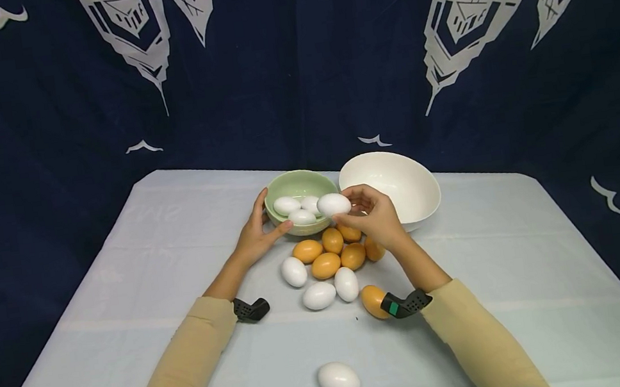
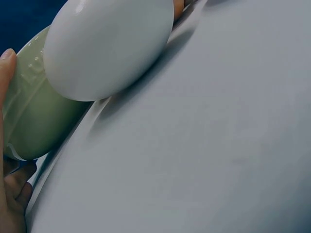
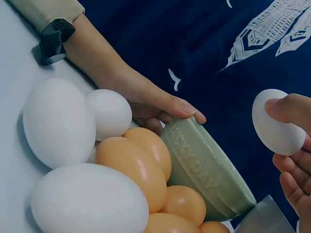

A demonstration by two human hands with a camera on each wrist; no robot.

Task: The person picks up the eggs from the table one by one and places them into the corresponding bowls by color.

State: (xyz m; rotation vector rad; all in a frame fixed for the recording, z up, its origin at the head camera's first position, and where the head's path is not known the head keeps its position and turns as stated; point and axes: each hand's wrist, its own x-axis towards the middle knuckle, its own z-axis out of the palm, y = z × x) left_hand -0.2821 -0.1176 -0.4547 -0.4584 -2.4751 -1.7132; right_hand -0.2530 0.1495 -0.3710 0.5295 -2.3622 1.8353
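My left hand [image 1: 256,237] grips the pale green bowl [image 1: 303,183] by its left side, thumb at the near rim and fingers around the wall. Raised lettering shows on the bowl's outside [image 3: 201,167] in the right wrist view. Inside lie a few white eggs [image 1: 286,206]. Another white egg [image 1: 333,205] is pinched between the thumb and fingers of my right hand [image 1: 381,218], held over the bowl's right rim. In the right wrist view this egg [image 3: 272,128] is raised beyond the bowl.
A larger white bowl [image 1: 417,190] stands right of the green one. Several orange eggs [image 1: 326,266] cluster in front of the bowls, with white eggs [image 1: 319,295] nearer me. One orange egg [image 1: 373,302] lies by my right wrist; a lone white egg [image 1: 339,380] lies close to me.
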